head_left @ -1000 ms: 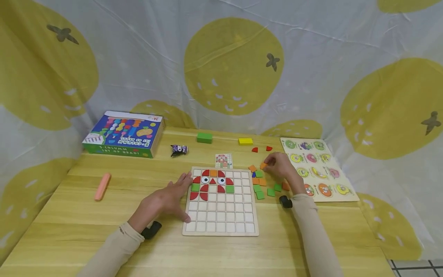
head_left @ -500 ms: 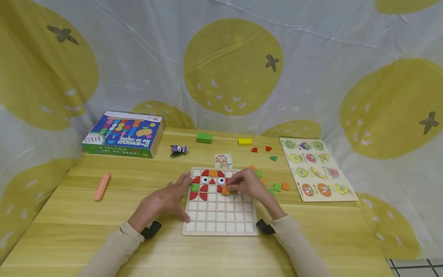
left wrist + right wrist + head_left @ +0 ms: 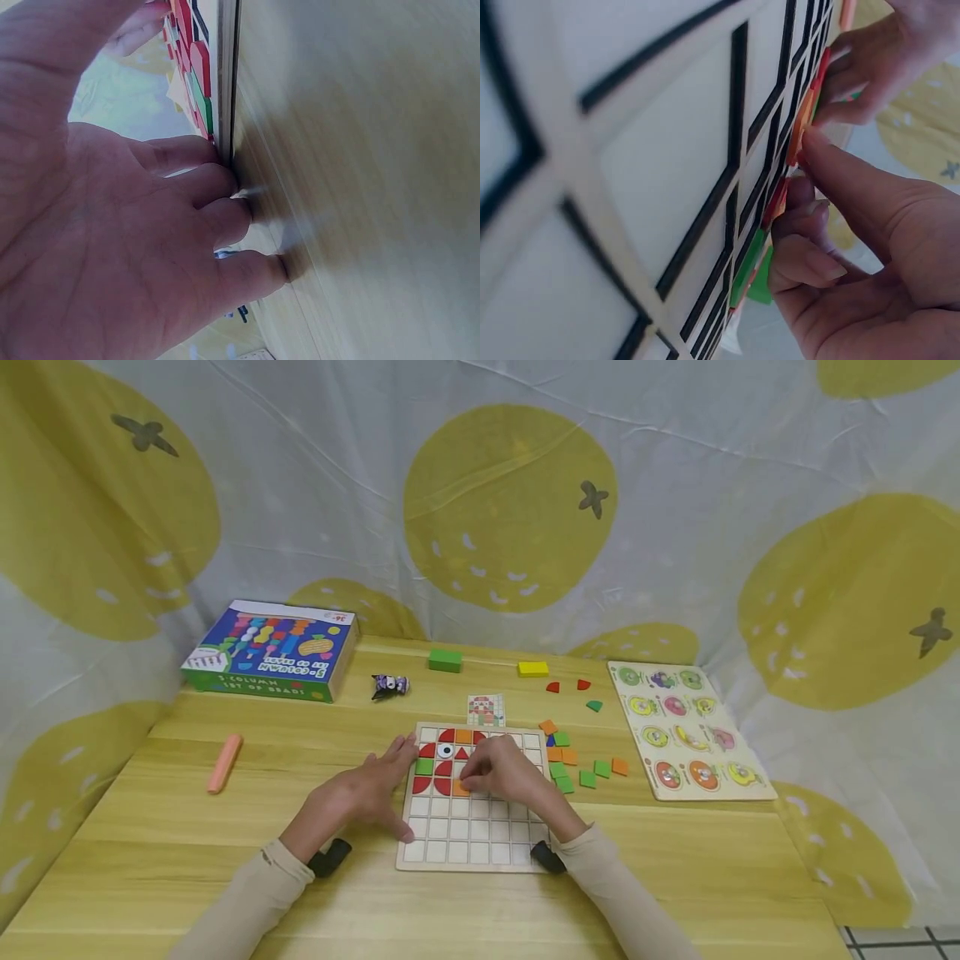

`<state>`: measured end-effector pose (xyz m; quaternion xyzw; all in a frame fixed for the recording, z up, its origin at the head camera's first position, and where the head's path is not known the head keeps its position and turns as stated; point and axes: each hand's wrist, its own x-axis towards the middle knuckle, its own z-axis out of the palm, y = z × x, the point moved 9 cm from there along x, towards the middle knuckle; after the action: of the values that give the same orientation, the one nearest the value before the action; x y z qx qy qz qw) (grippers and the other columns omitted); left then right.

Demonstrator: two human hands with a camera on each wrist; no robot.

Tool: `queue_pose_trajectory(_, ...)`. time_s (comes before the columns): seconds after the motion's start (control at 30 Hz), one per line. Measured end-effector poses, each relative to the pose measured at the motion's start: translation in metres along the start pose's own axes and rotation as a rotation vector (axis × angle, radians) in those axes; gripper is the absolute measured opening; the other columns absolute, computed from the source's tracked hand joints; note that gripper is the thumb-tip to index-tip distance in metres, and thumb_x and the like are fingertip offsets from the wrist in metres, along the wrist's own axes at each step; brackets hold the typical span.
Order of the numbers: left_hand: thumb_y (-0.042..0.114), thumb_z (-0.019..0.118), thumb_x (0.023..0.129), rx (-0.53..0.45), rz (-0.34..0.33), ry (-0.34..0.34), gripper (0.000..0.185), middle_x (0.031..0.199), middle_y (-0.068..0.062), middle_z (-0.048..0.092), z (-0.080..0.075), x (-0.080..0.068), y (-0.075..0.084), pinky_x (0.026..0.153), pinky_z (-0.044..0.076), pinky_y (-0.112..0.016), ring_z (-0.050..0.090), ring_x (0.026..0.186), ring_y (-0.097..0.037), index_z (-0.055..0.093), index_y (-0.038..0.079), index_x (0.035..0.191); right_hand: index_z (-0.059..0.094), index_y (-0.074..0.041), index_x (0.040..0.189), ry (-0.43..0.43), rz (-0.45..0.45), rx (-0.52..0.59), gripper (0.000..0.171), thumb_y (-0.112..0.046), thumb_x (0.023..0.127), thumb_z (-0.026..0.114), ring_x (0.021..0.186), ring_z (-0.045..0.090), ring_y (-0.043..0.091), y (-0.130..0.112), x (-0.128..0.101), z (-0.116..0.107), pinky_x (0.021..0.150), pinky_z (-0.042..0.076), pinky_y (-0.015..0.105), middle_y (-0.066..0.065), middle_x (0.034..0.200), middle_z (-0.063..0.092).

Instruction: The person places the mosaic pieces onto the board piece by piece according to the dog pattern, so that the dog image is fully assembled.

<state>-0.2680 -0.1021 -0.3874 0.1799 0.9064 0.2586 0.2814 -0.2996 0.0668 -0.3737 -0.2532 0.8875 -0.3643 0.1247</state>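
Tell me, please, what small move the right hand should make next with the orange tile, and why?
Probably press the orange tile flat into its cell and let go: the right hand pinches it at the grid board, while the left hand rests against the board's edge.

We see our right hand (image 3: 501,772) pressing an orange square tile (image 3: 460,788) into the white wooden grid board (image 3: 480,839), left hand (image 3: 367,789) flat at its edge.

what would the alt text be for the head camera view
A person's right hand sets an orange tile into a wooden grid board while the left hand steadies its left edge. Loose tiles lie to the right.
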Motion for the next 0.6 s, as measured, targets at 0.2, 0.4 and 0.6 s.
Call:
queue_pose_trajectory(0.2,0.038,0.101,0.075,0.01,0.003,-0.001,0.136,0.179,-0.024,0.004,0.0,0.0,-0.001,0.117,0.028,-0.082,0.015,0.153,-0.069,0.013,0.003,0.173,0.085,-0.005,0.108,-0.017,-0.067,-0.022,0.018,-0.01,0.091,0.088,0.068,0.055,0.008,-0.011,0.008,0.006,0.061,0.044,0.02,-0.003,0.078,0.07)
queue_pose_trajectory(0.4,0.04,0.101,0.074,0.012,0.021,0.0,0.136,0.179,-0.025,0.003,-0.001,0.0,0.0,0.115,0.028,-0.083,0.014,0.153,-0.07,0.014,0.002,0.172,0.083,-0.007,0.116,-0.083,-0.056,-0.144,0.028,-0.019,0.092,0.09,0.071,0.053,0.008,-0.018,0.022,0.022,0.062,0.043,0.019,-0.006,0.082,0.068)
queue_pose_trajectory(0.6,0.04,0.101,0.074,0.012,0.022,-0.003,0.137,0.179,-0.025,0.003,-0.002,0.001,0.002,0.115,0.029,-0.083,0.015,0.152,-0.071,0.014,0.002,0.172,0.084,-0.007,0.111,-0.06,-0.043,-0.199,0.022,-0.017,0.092,0.089,0.07,0.053,0.008,-0.022,0.025,0.026,0.06,0.042,0.019,-0.006,0.081,0.068)
